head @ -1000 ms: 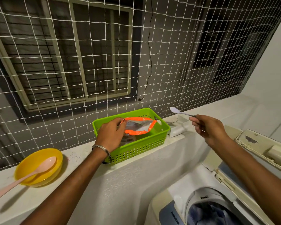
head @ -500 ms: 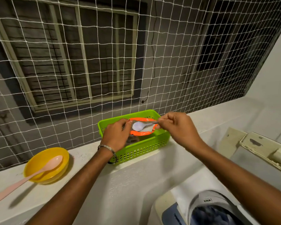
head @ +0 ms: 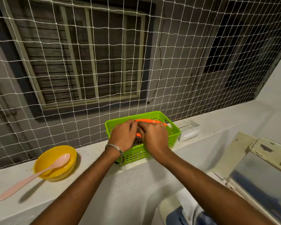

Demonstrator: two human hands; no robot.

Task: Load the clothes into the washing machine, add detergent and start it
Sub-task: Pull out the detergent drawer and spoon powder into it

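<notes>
Both hands meet over the green basket (head: 174, 132) on the white ledge (head: 94, 181). The detergent pouch (head: 150, 121) sits inside the basket, its orange top edge running left to right, long axis roughly level and parallel to the basket's far wall. The left hand (head: 122, 137) reaches in from the near left, knuckles up, its fingers (head: 130, 125) curled onto the pouch's left end. The right hand (head: 154, 138) lies just beside it, touching it, fingers curled down over the pouch's middle; how firmly it grips cannot be told, since the fingertips are hidden. Both forearms stretch forward and converge. A metal bangle (head: 115, 148) circles the left wrist. Well left of the fingers stands a yellow bowl (head: 55, 161) with a pink spoon (head: 34, 174) resting in it, handle pointing near-left. Right of the fingers sits a white tray (head: 189, 129); lower right, the washing machine (head: 253, 179) with its lid raised.
</notes>
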